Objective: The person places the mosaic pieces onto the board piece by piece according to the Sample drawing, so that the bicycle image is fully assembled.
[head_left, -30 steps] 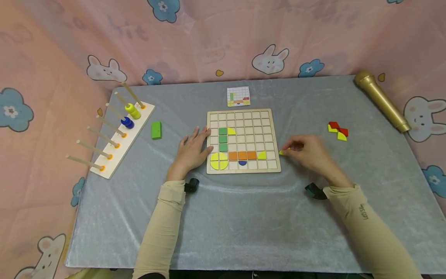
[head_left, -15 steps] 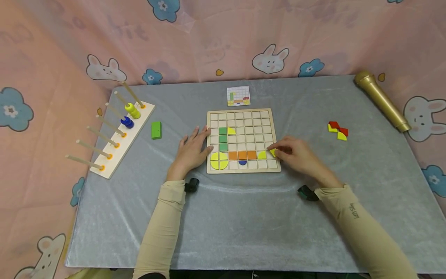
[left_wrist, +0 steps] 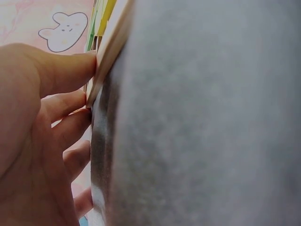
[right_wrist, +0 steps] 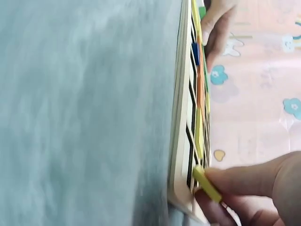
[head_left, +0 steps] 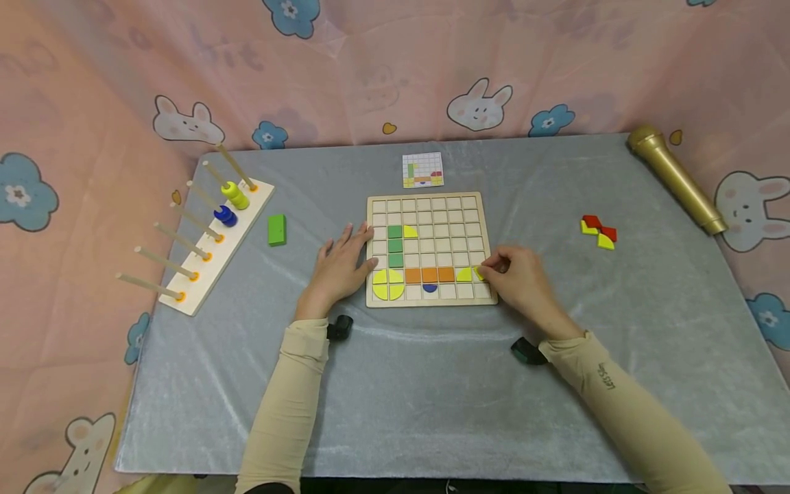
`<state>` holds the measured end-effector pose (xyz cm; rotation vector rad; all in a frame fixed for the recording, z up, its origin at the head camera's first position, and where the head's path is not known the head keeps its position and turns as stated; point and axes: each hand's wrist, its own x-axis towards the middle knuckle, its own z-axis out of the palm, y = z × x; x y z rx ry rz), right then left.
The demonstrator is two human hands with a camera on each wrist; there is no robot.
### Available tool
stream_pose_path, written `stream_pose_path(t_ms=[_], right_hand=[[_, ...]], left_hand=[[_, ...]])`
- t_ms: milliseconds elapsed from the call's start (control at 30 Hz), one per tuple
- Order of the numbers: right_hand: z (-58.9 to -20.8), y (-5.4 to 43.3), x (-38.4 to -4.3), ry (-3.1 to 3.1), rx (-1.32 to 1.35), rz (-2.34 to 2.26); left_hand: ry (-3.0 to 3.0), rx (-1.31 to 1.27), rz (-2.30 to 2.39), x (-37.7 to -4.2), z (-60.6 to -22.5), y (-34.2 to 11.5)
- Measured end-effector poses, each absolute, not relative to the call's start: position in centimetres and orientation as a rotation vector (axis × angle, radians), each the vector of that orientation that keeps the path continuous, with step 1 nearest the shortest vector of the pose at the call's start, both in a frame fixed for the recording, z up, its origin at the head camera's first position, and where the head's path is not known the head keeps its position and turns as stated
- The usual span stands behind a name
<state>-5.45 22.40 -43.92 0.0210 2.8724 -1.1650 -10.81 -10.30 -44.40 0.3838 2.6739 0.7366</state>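
Observation:
A wooden grid board (head_left: 441, 244) lies mid-table, carrying green squares (head_left: 395, 246), orange squares (head_left: 428, 276), yellow quarter-round pieces (head_left: 388, 285) and a blue half-round piece (head_left: 429, 289). My left hand (head_left: 336, 269) rests at the board's left edge, fingers extended; in the left wrist view its thumb touches the wooden rim. At the right side of the board, my right hand (head_left: 518, 281) pinches a yellow piece (right_wrist: 207, 183) between thumb and fingers. That piece is tilted over the right-most column, beside another yellow piece (head_left: 463, 275); the fingers partly cover it in the head view.
Behind the board lies a printed pattern card (head_left: 422, 170). Red and yellow pieces (head_left: 599, 232) lie to the right, with a gold microphone (head_left: 677, 180) beyond. On the left are a green block (head_left: 277, 230) and a pegged board (head_left: 216, 254) with blue and yellow rings.
My right hand has moved left with the yellow piece, from the table beside the board to over its right-most column. The left hand has stayed at the board's left edge.

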Motion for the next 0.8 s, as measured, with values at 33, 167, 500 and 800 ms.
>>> stream_pose_path(t_ms=[33,167,500,800], right_hand=[[-43.96,22.28,-5.38,2.886,0.027,-1.164],[-44.06,22.12,-5.21,2.921,0.047,-1.153],[-43.76,23.03,-5.1,2.881,0.055,-1.089],[-43.71,22.29,-4.96,2.867,0.041,-1.073]], left_hand=[[2.673,0.384,0.738,-10.81,-44.4,-10.3],[2.671,0.389,0.737,-10.81,-44.36,-10.33],[2.674,0.39,0.726,-10.83,-44.4,-10.37],[2.67,0.387,0.735,-10.74,-44.3,-10.39]])
